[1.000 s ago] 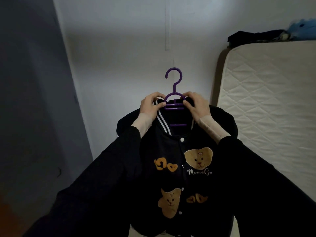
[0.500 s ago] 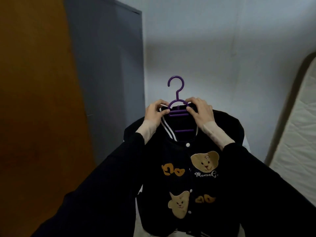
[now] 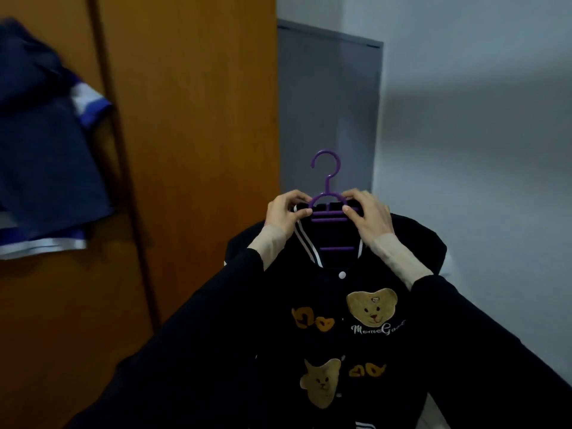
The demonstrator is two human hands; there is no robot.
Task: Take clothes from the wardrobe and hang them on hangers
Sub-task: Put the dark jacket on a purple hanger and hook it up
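Note:
A black jacket point(image 3: 340, 335) with tan bear patches and a striped collar hangs on a purple plastic hanger point(image 3: 328, 193), held up in front of me. My left hand point(image 3: 286, 213) pinches the hanger's left shoulder together with the collar. My right hand point(image 3: 370, 215) grips the hanger's right shoulder and collar in the same way. The hook points up and is free in the air. The orange-brown wardrobe point(image 3: 192, 134) stands to the left of the jacket.
A dark blue garment point(image 3: 46, 144) with white and purple trim hangs at the left against the wardrobe front. A grey panel point(image 3: 328, 113) stands behind the hanger, and a white wall point(image 3: 479, 134) fills the right side.
The view has swung left: the mattress has left the frame, and the wardrobe and blue garment have come in. Both hands keep the same hold on the hanger.

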